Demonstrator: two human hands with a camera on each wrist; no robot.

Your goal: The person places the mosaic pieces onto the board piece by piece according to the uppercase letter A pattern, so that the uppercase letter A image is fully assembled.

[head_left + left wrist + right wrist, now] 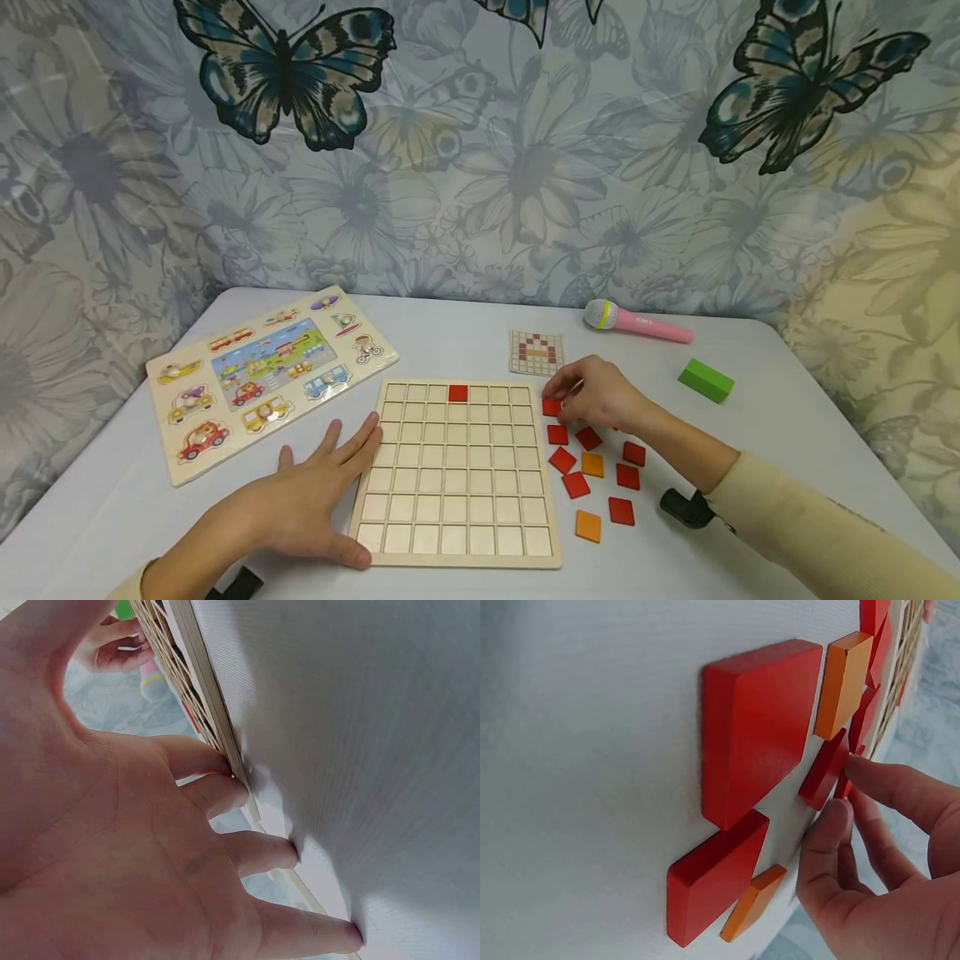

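A wooden grid board (457, 560) lies flat on the table, with one red square tile (458, 393) in its top row. My left hand (315, 500) is spread along the board's left side, fingertips at its edge and thumb by the lower left corner. In the left wrist view, the straight fingers (214, 796) meet the board's side and the tabletop. Beyond the board's upper right corner, my right hand (603, 396) pinches a red tile (551, 407) between thumb and fingers. The right wrist view shows that tile (843, 786) partly hidden by the fingertips.
Several loose red tiles (622, 511) and orange tiles (588, 526) lie right of the board. A small pattern card (536, 352) sits behind it. A pink toy microphone (648, 327) and a green block (706, 381) are at the back right. On the left lies a vehicle puzzle board (281, 421).
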